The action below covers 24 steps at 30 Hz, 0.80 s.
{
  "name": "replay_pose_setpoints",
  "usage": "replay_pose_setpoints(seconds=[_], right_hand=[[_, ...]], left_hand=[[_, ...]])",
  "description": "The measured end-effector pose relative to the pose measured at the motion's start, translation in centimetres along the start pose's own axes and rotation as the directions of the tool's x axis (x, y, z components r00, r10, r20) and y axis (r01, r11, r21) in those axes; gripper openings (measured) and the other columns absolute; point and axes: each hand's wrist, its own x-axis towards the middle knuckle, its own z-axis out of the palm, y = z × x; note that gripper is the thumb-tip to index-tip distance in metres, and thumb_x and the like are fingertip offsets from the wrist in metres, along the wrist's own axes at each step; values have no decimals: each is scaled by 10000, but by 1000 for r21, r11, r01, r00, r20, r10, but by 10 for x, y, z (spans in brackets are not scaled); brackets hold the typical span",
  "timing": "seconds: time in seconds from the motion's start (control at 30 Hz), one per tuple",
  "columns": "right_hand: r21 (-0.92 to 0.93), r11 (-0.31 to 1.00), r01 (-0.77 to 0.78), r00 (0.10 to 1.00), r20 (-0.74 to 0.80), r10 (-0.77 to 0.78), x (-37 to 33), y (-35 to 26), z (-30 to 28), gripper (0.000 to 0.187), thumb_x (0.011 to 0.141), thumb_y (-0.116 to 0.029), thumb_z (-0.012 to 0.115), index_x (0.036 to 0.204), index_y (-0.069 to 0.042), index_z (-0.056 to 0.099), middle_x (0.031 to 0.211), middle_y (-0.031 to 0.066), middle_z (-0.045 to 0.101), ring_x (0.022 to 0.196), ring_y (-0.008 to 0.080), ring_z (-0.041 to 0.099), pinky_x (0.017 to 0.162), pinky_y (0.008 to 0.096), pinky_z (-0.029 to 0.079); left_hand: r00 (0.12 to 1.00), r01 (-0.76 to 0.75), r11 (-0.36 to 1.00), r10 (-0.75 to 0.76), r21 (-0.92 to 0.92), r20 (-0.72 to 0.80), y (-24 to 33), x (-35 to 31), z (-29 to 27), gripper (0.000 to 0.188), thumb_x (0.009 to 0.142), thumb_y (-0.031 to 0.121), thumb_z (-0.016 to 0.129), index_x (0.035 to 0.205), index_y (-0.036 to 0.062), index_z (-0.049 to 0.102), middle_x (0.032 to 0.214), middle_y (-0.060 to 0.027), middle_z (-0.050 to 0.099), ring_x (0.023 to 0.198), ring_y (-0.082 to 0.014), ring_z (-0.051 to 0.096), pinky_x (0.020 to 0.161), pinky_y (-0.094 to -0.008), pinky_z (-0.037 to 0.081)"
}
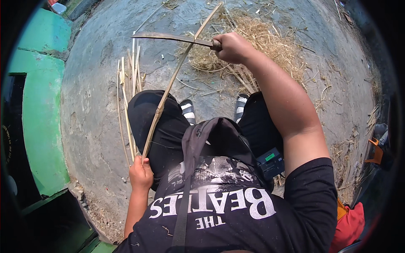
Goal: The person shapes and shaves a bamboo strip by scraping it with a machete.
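Our left hand point(141, 173) is beside our left thigh, its grip curled around the near end of a long bamboo strip point(176, 74). The strip slants up and to the right across the thigh, with a raised node partway along, and its far end lies beyond the blade. Our right hand point(234, 47) is stretched out ahead, its grip wrapped firmly around the wooden handle point(216, 44) of a long-bladed knife point(168, 36). The blade points left and crosses the strip near its far end; we cannot tell whether its edge touches there.

To the left of our knee, several loose pale strips point(135, 69) stretch ahead over the concrete ground point(97, 84). The nearest ones reach back to our left hand, and we cannot tell whether the grip pinches them too. Beyond our feet, toward the right, a tangled heap of straw-coloured shavings point(265, 46) covers the concrete.

We wear black trousers point(168, 130), dark sandals point(188, 111) and a black T-shirt point(308, 189) with white print, a dark strap point(182, 215) running down its front. By our right hip is a black device point(274, 166) with a small green display. A green wall point(44, 114) stands at the left.
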Motion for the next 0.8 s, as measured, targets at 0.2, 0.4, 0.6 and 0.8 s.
replay_pose_setpoints(seconds=[0.2,0.4,0.6,0.8], right_hand=[[-167,963,212,967,-106,-231,-16,-23,12,103,880,-209,661,944,-155,721,890,125,737,870,333,725,775,463,581],[27,995,92,959,-271,-82,5,21,-2,86,894,-181,674,894,-96,691,781,161,708,724,352,700,656,455,558],[-113,966,233,948,-196,-251,-11,-11,5,112,909,-243,647,896,-144,697,820,118,727,799,329,724,710,469,577],[-36,998,58,951,-302,-66,6,23,-8,155,936,-268,650,879,-127,681,817,120,729,760,317,714,688,458,575]], left_hand=[[999,-7,998,4,55,51,-9,-2,-2,463,1076,450,456,907,27,537,670,-230,595,667,-501,610,566,-546,442],[999,-33,999,34,31,-11,-10,2,9,475,1075,456,456,881,25,508,674,-230,582,663,-497,600,563,-543,435],[999,-14,1000,13,23,31,-20,-1,9,491,1077,462,440,877,21,521,669,-231,584,658,-505,597,563,-543,438],[998,-52,999,52,-6,-22,-16,3,12,492,1077,459,437,886,15,533,678,-234,592,664,-506,601,565,-538,444]])
